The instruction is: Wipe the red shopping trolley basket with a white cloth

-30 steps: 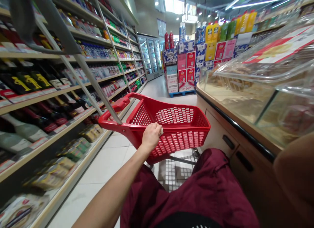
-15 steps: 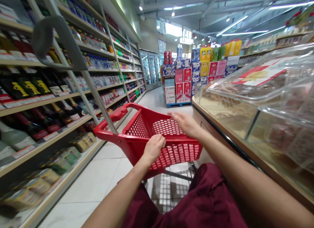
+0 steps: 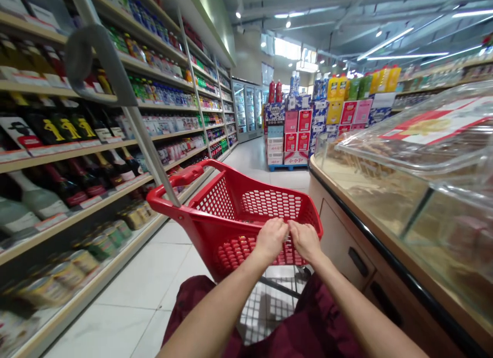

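Our left hand and right hand curl around the near rim of the red perforated plastic shopping cart. Its long axis runs crosswise ahead, our right hand nearer its front end.

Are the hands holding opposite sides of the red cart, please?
No, the left hand and right hand grip the near rim of the red cart.

Left grip and right grip apparently hold cart.
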`<state>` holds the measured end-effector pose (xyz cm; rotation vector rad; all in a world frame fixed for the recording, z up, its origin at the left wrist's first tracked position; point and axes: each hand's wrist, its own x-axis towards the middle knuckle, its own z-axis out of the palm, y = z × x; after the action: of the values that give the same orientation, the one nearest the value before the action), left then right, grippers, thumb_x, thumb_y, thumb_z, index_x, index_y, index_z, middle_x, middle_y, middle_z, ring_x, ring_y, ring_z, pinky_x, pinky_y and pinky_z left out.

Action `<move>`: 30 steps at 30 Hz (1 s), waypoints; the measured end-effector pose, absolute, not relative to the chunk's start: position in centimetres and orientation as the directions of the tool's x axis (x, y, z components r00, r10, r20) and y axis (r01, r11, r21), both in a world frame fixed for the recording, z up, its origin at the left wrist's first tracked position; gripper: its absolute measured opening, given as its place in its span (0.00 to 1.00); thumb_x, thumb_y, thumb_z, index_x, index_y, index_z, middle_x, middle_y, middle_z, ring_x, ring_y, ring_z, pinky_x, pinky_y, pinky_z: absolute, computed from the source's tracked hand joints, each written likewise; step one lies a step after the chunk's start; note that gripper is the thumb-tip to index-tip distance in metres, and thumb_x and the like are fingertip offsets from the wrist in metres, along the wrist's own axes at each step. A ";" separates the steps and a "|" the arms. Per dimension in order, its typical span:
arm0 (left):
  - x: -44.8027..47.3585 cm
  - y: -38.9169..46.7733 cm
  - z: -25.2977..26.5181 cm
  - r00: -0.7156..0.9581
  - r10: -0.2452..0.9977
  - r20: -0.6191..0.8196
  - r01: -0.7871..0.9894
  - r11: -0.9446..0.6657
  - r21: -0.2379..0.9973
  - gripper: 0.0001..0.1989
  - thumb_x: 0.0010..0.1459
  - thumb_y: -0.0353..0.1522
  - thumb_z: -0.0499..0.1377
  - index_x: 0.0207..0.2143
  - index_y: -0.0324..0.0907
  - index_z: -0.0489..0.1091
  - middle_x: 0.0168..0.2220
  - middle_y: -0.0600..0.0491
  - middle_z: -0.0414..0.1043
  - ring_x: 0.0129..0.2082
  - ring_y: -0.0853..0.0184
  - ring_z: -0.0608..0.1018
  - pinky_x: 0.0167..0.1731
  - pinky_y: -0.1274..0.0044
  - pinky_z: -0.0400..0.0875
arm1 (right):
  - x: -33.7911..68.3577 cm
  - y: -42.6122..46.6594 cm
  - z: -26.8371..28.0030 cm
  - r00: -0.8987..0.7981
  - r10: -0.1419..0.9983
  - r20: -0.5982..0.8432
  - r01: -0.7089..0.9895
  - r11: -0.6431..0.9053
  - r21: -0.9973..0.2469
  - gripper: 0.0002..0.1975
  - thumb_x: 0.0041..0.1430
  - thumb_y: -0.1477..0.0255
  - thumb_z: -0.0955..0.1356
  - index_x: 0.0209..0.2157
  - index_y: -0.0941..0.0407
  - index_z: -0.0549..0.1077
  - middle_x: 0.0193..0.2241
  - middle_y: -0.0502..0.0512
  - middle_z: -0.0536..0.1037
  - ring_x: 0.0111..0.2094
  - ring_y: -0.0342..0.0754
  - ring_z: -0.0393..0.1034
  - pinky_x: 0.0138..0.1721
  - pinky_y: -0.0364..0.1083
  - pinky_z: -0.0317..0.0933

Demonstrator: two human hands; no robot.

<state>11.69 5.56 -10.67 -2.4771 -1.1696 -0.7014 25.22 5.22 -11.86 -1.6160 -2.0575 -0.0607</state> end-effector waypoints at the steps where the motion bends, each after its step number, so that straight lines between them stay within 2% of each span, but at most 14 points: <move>1: 11.1 5.6 -10.7 0.557 0.621 0.552 0.776 -0.626 -0.079 0.09 0.56 0.28 0.49 0.36 0.42 0.68 0.41 0.50 0.70 0.43 0.68 0.70 0.45 0.74 0.65 | 25.3 5.3 -12.1 -0.147 0.887 0.438 0.915 0.289 -0.280 0.19 0.62 0.70 0.50 0.39 0.56 0.69 0.37 0.53 0.76 0.37 0.45 0.69 0.40 0.45 0.49; 4: 5.8 5.4 -9.8 0.552 0.625 0.552 0.787 -0.609 -0.097 0.10 0.57 0.29 0.47 0.36 0.40 0.68 0.41 0.48 0.70 0.44 0.66 0.70 0.46 0.71 0.64 | 25.6 5.6 -12.5 -0.131 0.881 0.456 0.906 0.293 -0.305 0.19 0.62 0.69 0.50 0.38 0.56 0.69 0.38 0.54 0.76 0.37 0.45 0.69 0.41 0.46 0.48; 6: 1.7 5.3 -8.9 0.512 0.643 0.569 0.820 -0.563 -0.101 0.12 0.58 0.29 0.46 0.39 0.37 0.67 0.43 0.43 0.68 0.45 0.62 0.69 0.47 0.66 0.63 | 25.6 5.4 -12.5 -0.130 0.885 0.448 0.900 0.295 -0.320 0.20 0.62 0.69 0.50 0.37 0.55 0.70 0.36 0.54 0.76 0.36 0.45 0.69 0.40 0.45 0.48; 8: 0.0 5.2 -8.6 0.457 0.652 0.606 0.855 -0.509 -0.097 0.13 0.58 0.29 0.46 0.39 0.38 0.67 0.44 0.43 0.68 0.46 0.61 0.68 0.47 0.64 0.63 | 25.2 5.1 -12.3 -0.105 0.890 0.443 0.906 0.269 -0.327 0.20 0.62 0.70 0.50 0.36 0.54 0.70 0.33 0.53 0.77 0.34 0.45 0.69 0.38 0.45 0.48; 11: 2.7 5.2 -9.6 0.449 0.626 0.637 0.852 -0.515 -0.095 0.12 0.58 0.29 0.46 0.38 0.39 0.68 0.43 0.44 0.69 0.45 0.62 0.69 0.46 0.66 0.64 | 24.5 4.6 -12.1 -0.073 0.881 0.467 0.911 0.250 -0.329 0.20 0.62 0.69 0.51 0.34 0.53 0.70 0.30 0.51 0.77 0.32 0.45 0.68 0.37 0.45 0.47; 14: 6.6 5.3 -10.7 0.511 0.584 0.631 0.810 -0.574 -0.124 0.11 0.57 0.30 0.48 0.38 0.41 0.68 0.42 0.48 0.70 0.44 0.66 0.70 0.46 0.71 0.66 | 24.3 4.6 -12.4 -0.124 0.849 0.513 0.907 0.307 -0.288 0.20 0.62 0.70 0.51 0.29 0.54 0.70 0.29 0.49 0.76 0.31 0.44 0.67 0.39 0.45 0.46; 17: 4.2 5.4 -9.9 0.532 0.577 0.619 0.798 -0.586 -0.139 0.11 0.57 0.29 0.48 0.38 0.42 0.68 0.42 0.49 0.71 0.44 0.67 0.71 0.46 0.71 0.66 | 24.9 4.9 -12.7 -0.138 0.834 0.535 0.916 0.312 -0.250 0.20 0.61 0.70 0.52 0.23 0.56 0.68 0.25 0.50 0.75 0.29 0.44 0.66 0.40 0.45 0.46; 19: -0.8 5.2 -8.3 0.496 0.602 0.625 0.829 -0.543 -0.135 0.13 0.57 0.29 0.46 0.38 0.40 0.68 0.43 0.45 0.70 0.46 0.63 0.69 0.46 0.66 0.65 | 25.3 5.0 -12.8 -0.131 0.834 0.535 0.916 0.308 -0.256 0.21 0.61 0.69 0.52 0.22 0.56 0.67 0.24 0.51 0.75 0.29 0.44 0.66 0.40 0.45 0.45; 23: -7.5 4.7 -6.0 0.389 0.643 0.660 0.909 -0.382 -0.164 0.13 0.57 0.29 0.46 0.40 0.41 0.68 0.45 0.46 0.68 0.49 0.61 0.67 0.49 0.63 0.61 | 25.7 4.9 -13.0 -0.100 0.836 0.540 0.925 0.278 -0.258 0.21 0.61 0.67 0.52 0.20 0.56 0.67 0.22 0.51 0.74 0.27 0.44 0.65 0.36 0.45 0.45; 26: -4.0 4.6 -7.2 0.369 0.615 0.697 0.910 -0.390 -0.138 0.13 0.57 0.30 0.46 0.37 0.40 0.69 0.42 0.46 0.70 0.46 0.62 0.69 0.48 0.65 0.63 | 25.6 4.8 -13.2 -0.086 0.827 0.556 0.933 0.263 -0.247 0.22 0.61 0.67 0.52 0.19 0.56 0.66 0.21 0.51 0.74 0.26 0.44 0.64 0.33 0.45 0.45; 30: 3.6 5.0 -9.6 0.467 0.565 0.681 0.845 -0.512 -0.155 0.13 0.58 0.30 0.46 0.35 0.40 0.69 0.40 0.47 0.72 0.42 0.65 0.71 0.45 0.68 0.66 | 25.8 5.0 -13.6 -0.110 0.806 0.581 0.936 0.281 -0.212 0.21 0.61 0.67 0.52 0.19 0.56 0.65 0.20 0.50 0.73 0.26 0.44 0.64 0.34 0.45 0.44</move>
<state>3.59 5.05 -9.61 -2.2411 -1.1730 -0.7829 25.84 4.97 -13.55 -1.5589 -1.9484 -0.2757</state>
